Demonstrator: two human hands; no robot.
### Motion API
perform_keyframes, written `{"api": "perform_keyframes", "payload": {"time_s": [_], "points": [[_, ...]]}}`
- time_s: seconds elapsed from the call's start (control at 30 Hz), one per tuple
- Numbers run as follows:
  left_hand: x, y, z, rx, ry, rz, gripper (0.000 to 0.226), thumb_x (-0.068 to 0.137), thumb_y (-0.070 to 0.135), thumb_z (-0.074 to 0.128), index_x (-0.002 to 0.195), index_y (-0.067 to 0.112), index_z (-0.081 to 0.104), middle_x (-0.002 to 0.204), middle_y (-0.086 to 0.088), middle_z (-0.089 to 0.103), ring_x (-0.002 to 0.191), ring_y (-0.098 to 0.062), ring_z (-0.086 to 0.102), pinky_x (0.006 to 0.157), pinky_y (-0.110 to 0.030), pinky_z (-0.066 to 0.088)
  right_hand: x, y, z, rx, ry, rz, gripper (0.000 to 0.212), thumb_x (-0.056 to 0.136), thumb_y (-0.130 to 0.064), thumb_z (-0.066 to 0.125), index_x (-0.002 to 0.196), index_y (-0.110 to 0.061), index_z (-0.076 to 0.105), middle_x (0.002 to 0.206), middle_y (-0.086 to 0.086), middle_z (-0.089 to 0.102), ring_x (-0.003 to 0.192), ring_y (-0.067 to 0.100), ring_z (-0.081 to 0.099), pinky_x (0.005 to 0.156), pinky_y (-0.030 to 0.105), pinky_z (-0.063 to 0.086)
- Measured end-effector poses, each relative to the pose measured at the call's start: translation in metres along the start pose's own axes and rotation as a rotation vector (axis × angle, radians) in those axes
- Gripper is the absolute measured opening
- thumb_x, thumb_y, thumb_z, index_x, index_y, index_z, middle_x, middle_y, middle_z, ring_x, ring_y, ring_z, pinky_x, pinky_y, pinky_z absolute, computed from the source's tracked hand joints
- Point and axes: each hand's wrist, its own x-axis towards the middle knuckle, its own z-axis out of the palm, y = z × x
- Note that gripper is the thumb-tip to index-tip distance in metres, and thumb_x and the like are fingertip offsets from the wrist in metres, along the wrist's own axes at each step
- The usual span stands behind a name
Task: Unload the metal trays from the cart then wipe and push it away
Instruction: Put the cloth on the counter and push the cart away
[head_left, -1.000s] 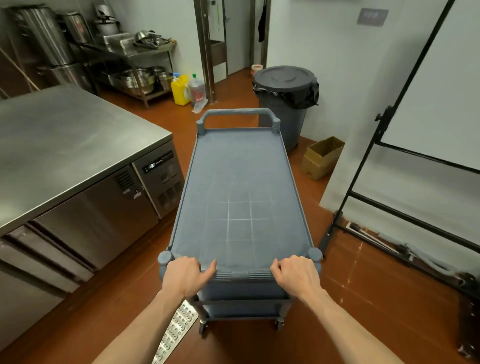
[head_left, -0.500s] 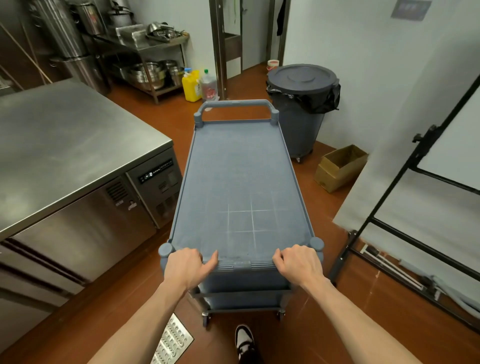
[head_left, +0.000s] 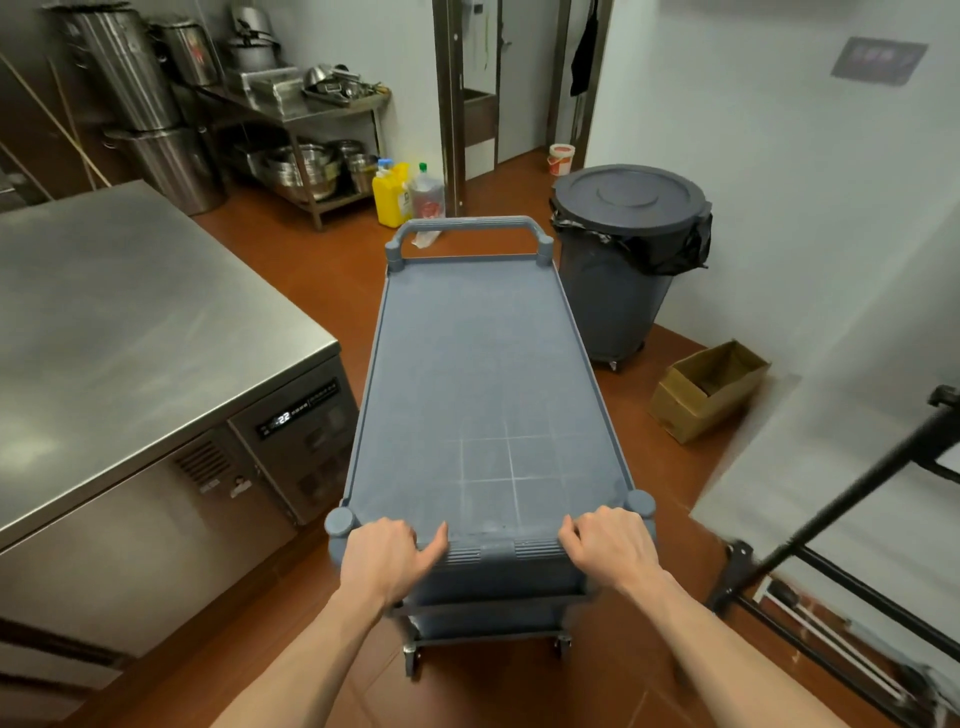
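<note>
Cart (head_left: 488, 395): grey plastic, long and narrow, reaching straight ahead from the hands; its top shelf lies bare with faint pale lines crossing near the close end, and a lower shelf and castors show beneath the hands.
Near handle (head_left: 501, 550): ribbed bar at the close end of the cart, gripped at both ends.
Left hand (head_left: 384, 556): fingers curled over the left end of the near handle, thumb stretched along the bar toward the middle, clenched around it.
Right hand (head_left: 613, 545): fingers curled over the right end of the same bar, grasping it, knuckles up.
Far handle (head_left: 467, 224): arched bar at the cart's other end, well ahead of both hands.
Tabletop (head_left: 130, 332): stainless steel, left of the left hand, with a refrigerated cabinet under it; a small lit display (head_left: 298, 410) faces the cart's left side.
Bin (head_left: 626, 260): dark round bin with a lid and black liner, ahead and right of the right hand, just beside the cart's far right corner.
Cardboard box (head_left: 706, 389): open, on the floor right of the cart, nearer than the bin.
Black frame (head_left: 831, 514): metal stand with a white panel, right of the right hand.
Yellow jug (head_left: 392, 193): on the floor beyond the far handle, beside a clear bottle (head_left: 427, 197).
Shelf rack (head_left: 311, 119): far ahead to the left, carrying steel bowls and pans, with tall pots (head_left: 130, 67) beside it.
Floor (head_left: 311, 270): reddish-brown tile.
</note>
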Motion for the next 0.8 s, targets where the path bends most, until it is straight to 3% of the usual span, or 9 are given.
{"api": "perform_keyframes", "payload": {"time_s": [0.17, 0.3, 0.47, 0.6, 0.67, 0.73, 0.8], "points": [[0.065, 0.000, -0.007, 0.010, -0.007, -0.005, 0.087, 0.085, 0.080, 0.007, 0.054, 0.014, 0.055, 0.054, 0.002, 0.056, 0.052, -0.014, 0.057, 0.054, -0.029, 0.047, 0.071, 0.011, -0.008, -0.037, -0.005, -0.015, 0.060, 0.104, -0.046, 0.032, 0.072, -0.014, 0.071, 0.077, 0.005, 0.074, 0.064, 0.023, 0.063, 0.055, 0.029, 0.036], [0.114, -0.001, -0.014, 0.006, -0.010, -0.019, 0.083, 0.093, 0.078, 0.017, 0.057, 0.016, 0.057, 0.055, 0.004, 0.055, 0.052, -0.011, 0.055, 0.056, -0.029, 0.050, 0.128, 0.017, -0.012, -0.062, -0.012, -0.027, 0.058, 0.105, -0.045, 0.033, 0.071, -0.014, 0.069, 0.077, 0.005, 0.075, 0.071, 0.025, 0.070, 0.058, 0.030, 0.040], [0.178, 0.001, -0.022, 0.004, -0.003, -0.063, 0.077, 0.099, 0.075, 0.026, 0.056, 0.017, 0.055, 0.054, 0.004, 0.053, 0.050, -0.008, 0.050, 0.054, -0.028, 0.047, 0.202, 0.030, -0.016, -0.070, 0.004, -0.064, 0.058, 0.105, -0.045, 0.034, 0.079, -0.013, 0.075, 0.079, 0.006, 0.075, 0.074, 0.024, 0.072, 0.055, 0.031, 0.033], [0.230, 0.001, -0.028, -0.002, 0.000, -0.103, 0.079, 0.097, 0.076, 0.024, 0.056, 0.016, 0.057, 0.056, 0.004, 0.056, 0.052, -0.010, 0.054, 0.056, -0.028, 0.049, 0.264, 0.039, -0.019, -0.045, 0.022, -0.106, 0.058, 0.104, -0.044, 0.034, 0.076, -0.014, 0.074, 0.076, 0.005, 0.074, 0.070, 0.024, 0.071, 0.057, 0.030, 0.038], [0.251, 0.000, -0.030, 0.011, 0.003, -0.109, 0.085, 0.091, 0.079, 0.013, 0.054, 0.015, 0.055, 0.056, 0.003, 0.058, 0.054, -0.014, 0.057, 0.055, -0.029, 0.048, 0.290, 0.042, -0.022, -0.011, 0.018, -0.128, 0.059, 0.104, -0.045, 0.033, 0.072, -0.014, 0.072, 0.072, 0.003, 0.072, 0.067, 0.022, 0.069, 0.057, 0.030, 0.047], [0.277, 0.001, -0.035, 0.035, 0.012, -0.141, 0.084, 0.087, 0.080, 0.009, 0.052, 0.014, 0.048, 0.054, 0.001, 0.055, 0.054, -0.016, 0.054, 0.053, -0.030, 0.041, 0.322, 0.048, -0.022, 0.016, 0.007, -0.157, 0.059, 0.102, -0.045, 0.032, 0.069, -0.015, 0.069, 0.069, 0.002, 0.070, 0.064, 0.020, 0.068, 0.062, 0.034, 0.056], [0.301, 0.002, -0.040, 0.044, 0.036, -0.171, 0.081, 0.094, 0.078, 0.020, 0.051, 0.013, 0.042, 0.051, 0.001, 0.049, 0.053, -0.016, 0.049, 0.051, -0.031, 0.032, 0.353, 0.052, -0.025, 0.025, -0.001, -0.181, 0.058, 0.102, -0.046, 0.032, 0.067, -0.016, 0.066, 0.068, 0.002, 0.070, 0.063, 0.021, 0.068, 0.064, 0.036, 0.059]]}}
